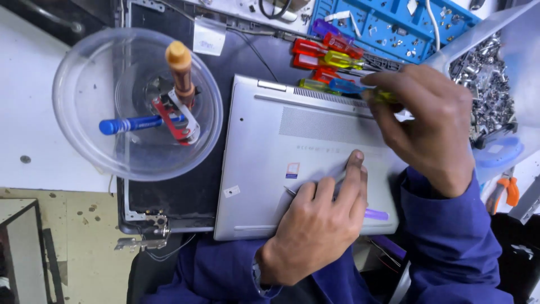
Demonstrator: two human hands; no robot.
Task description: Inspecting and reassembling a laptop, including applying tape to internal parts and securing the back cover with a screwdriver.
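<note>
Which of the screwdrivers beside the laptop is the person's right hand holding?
The blue-and-yellow-handled screwdriver, gripped by the right hand; the red ones lie untouched.

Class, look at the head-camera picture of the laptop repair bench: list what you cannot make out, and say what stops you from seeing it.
- Tip of the thin tool under the left hand: hidden by its fingers.
- Screwdriver shaft in the right hand: covered by the hand.
- Sticker on the silver laptop: too small to tell.
- Screw tray: cut off by the right edge.
- Orange pliers: mostly hidden behind the sleeve and tray.
</note>
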